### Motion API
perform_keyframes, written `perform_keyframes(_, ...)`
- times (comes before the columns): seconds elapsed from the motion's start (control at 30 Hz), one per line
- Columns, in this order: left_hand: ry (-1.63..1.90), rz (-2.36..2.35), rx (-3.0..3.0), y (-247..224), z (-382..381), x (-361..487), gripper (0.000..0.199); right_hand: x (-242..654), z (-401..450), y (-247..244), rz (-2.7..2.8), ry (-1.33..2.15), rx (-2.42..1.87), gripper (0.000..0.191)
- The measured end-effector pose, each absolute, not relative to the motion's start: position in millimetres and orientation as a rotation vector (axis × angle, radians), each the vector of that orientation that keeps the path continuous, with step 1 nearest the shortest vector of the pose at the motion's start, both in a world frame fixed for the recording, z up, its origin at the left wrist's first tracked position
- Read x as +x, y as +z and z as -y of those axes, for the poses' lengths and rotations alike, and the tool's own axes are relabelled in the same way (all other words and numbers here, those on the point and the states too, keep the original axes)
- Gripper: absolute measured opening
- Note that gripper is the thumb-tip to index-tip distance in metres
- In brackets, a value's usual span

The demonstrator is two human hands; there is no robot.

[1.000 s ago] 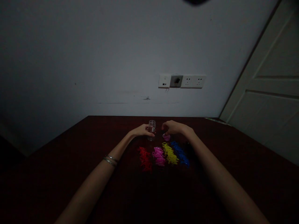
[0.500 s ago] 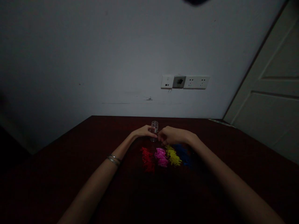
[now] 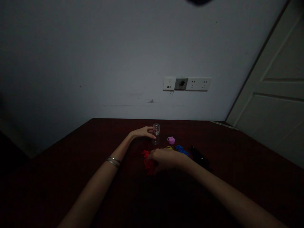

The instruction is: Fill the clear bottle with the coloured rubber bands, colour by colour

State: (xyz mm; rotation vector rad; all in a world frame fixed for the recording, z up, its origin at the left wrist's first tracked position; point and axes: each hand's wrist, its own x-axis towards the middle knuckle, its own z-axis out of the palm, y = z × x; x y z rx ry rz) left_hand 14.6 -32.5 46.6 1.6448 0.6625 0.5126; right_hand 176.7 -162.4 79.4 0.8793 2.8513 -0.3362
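A small clear jar (image 3: pixel 156 134) stands upright on the dark red table, its mouth uncovered. My left hand (image 3: pixel 144 132) grips it from the left, thumb in front and fingers behind. My right hand (image 3: pixel 166 158) is over a pile of thin red strands (image 3: pixel 147 163), with thumb and fingers apart at its right side; the fingertips are partly in shadow. Bits of a yellow pile (image 3: pixel 170 147) and a blue pile (image 3: pixel 182 150) show behind the right hand. A small pink cap-like piece with a loop (image 3: pixel 171 140) lies right of the jar.
A black pile (image 3: pixel 199 156) lies to the right, beyond my right forearm. The dark red table (image 3: pixel 114 133) meets a pale wall with sockets (image 3: pixel 198 84). A panelled door (image 3: pixel 273 85) stands at the right. The light is dim.
My right hand has moved from beside the jar down and left to the red pile. The pink cap-like piece and the black pile have come into view. My left hand stays on the jar.
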Motion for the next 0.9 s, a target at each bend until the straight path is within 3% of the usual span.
perform_keyframes(0.13,0.463,-0.621,1.627,55.5,24.5,-6.0,0.058,173.5,165.7,81.3,-2.829,-0.308,0.877,0.03)
perform_keyframes(0.37,0.591,-0.799,1.655,73.2,23.0,-28.6,0.049,172.7,160.6,76.1,-2.853,-0.32,0.868,0.018)
perform_keyframes(0.57,0.762,-0.887,1.627,78.3,24.8,-32.8,0.041,177.1,145.8,66.8,-2.945,-0.619,0.802,0.019)
perform_keyframes(0.9,0.922,-0.969,1.556,78.8,18.5,-31.2,0.03,183.8,135.5,95.3,-2.984,-1.175,0.887,0.021)
